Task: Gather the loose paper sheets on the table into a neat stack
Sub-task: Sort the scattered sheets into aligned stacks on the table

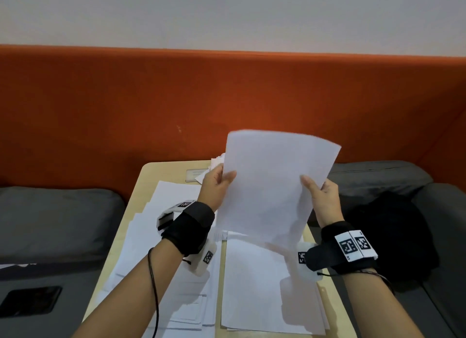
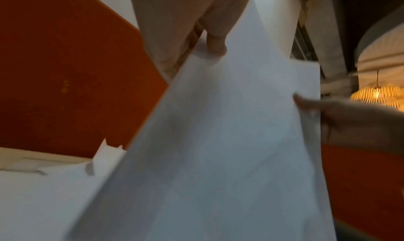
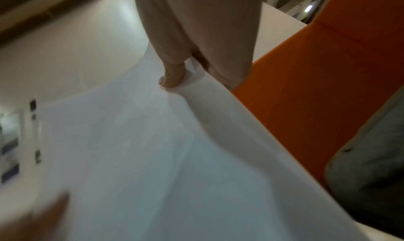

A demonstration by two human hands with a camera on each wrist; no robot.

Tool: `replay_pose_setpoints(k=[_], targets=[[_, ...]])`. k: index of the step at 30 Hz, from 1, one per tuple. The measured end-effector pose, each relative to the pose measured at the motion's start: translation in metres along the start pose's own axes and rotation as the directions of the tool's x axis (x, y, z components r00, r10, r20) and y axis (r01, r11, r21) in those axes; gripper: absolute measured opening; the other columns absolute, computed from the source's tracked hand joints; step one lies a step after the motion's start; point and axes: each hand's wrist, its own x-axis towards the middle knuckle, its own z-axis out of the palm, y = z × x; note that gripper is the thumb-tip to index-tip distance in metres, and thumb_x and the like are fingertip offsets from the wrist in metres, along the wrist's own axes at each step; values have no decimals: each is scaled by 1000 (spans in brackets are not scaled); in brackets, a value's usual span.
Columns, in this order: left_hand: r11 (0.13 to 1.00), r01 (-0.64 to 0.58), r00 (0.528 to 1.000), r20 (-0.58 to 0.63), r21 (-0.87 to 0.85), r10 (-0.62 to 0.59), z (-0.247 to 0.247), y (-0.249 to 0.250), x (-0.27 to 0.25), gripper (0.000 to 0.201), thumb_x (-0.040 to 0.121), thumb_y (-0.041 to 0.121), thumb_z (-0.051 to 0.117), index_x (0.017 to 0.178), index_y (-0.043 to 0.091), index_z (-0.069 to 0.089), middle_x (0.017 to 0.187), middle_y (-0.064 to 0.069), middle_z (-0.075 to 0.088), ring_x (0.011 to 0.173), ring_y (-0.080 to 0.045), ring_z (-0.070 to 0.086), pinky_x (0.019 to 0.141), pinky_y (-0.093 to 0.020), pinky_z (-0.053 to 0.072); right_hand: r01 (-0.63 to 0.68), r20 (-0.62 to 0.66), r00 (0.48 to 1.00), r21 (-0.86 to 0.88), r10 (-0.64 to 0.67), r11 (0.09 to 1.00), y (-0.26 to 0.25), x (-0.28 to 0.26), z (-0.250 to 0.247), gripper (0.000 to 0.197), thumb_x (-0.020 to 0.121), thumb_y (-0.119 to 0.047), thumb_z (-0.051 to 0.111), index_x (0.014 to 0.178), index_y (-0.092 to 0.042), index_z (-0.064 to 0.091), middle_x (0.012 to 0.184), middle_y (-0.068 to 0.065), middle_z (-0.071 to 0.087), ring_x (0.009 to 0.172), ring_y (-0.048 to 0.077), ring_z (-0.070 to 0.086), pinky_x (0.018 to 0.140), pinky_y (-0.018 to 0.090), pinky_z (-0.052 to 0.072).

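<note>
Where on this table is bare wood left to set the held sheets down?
Little: the table's far-left corner, and a narrow strip between the left sheets and right stack. Elsewhere paper crowds it. Both the left hand and right hand grip the held sheets.

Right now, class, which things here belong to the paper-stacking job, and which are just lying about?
Job:
held sheets, pinched by left hand and right hand
loose sheets on the table
stack

Lying about:
phone
black bag
grey cushions
</note>
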Motion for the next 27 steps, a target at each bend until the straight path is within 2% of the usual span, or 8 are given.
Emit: replay_pose_setpoints(k=[5, 9, 11, 15, 19, 22, 24, 27], targets=[[983, 118, 991, 54, 139, -126, -14, -26, -13, 9, 92, 8, 53, 99, 7, 60, 101, -6, 63, 89, -17, 57, 81, -29, 45, 96, 4, 995, 77, -97, 992, -33, 12, 0, 14, 91, -4, 55, 101, -12, 61, 77, -20, 71, 75, -4, 67, 67, 12, 51], [997, 67, 991, -119, 35, -62, -16, -6, -3, 20, 94, 2, 47, 111, 1, 58, 107, -8, 62, 88, -15, 58, 79, -22, 49, -21, 189, 981, -95, 39, 995, -9, 11, 4, 19, 90, -5, 56, 107, -11, 63, 108, 8, 70, 91, 14, 66, 86, 31, 53], [999, 39, 983, -178, -15, -41, -19, 6, 5, 20, 94, 4, 48, 111, 2, 58, 106, -5, 62, 87, -12, 59, 79, -19, 49, -78, 271, 955, -158, 120, 984, 9, 1, 8, 23, 92, -7, 54, 114, -8, 61, 117, 13, 65, 95, 15, 65, 83, 26, 53], [996, 50, 990, -136, 75, -40, -21, 9, -1, 16, 96, 8, 46, 105, 3, 58, 84, 2, 59, 67, -4, 54, 54, -16, 46, -65, 199, 977, -83, 81, 994, 15, -9, 14, 25, 94, -4, 50, 117, -5, 59, 109, 5, 65, 91, 8, 65, 73, 12, 52], [938, 136, 985, -145, 318, -94, -22, -12, -17, 18, 100, 20, 40, 101, 8, 53, 87, -10, 55, 52, -21, 48, 36, -23, 42, -34, 209, 977, -90, 52, 995, 13, -9, 17, 25, 96, -5, 48, 119, -7, 57, 106, -1, 65, 87, 13, 66, 71, 17, 56], [886, 158, 977, -202, 437, -74, -28, -22, -22, 28, 100, 18, 38, 109, -2, 56, 102, -22, 62, 81, -34, 60, 63, -33, 45, -28, 246, 966, -192, 76, 981, 23, -12, 23, 17, 97, -8, 48, 113, -9, 54, 95, -1, 62, 46, 8, 57, 42, 17, 46], [868, 177, 972, -218, 463, -82, -37, -26, -24, 30, 100, 15, 37, 114, -4, 56, 113, -20, 63, 103, -34, 59, 81, -34, 45, 3, 248, 966, -290, 72, 957, 35, -12, 26, 12, 96, -10, 50, 106, -11, 56, 85, 2, 62, 41, 8, 46, 39, 19, 39], [810, 219, 967, -231, 543, -106, -59, -32, -25, 30, 100, 12, 37, 116, -2, 57, 119, -16, 63, 113, -31, 56, 91, -30, 41, -66, 248, 956, -327, 153, 943, 51, -14, 35, 8, 94, -10, 54, 87, -10, 50, 56, 1, 49, 37, 6, 37, 38, 18, 34]])
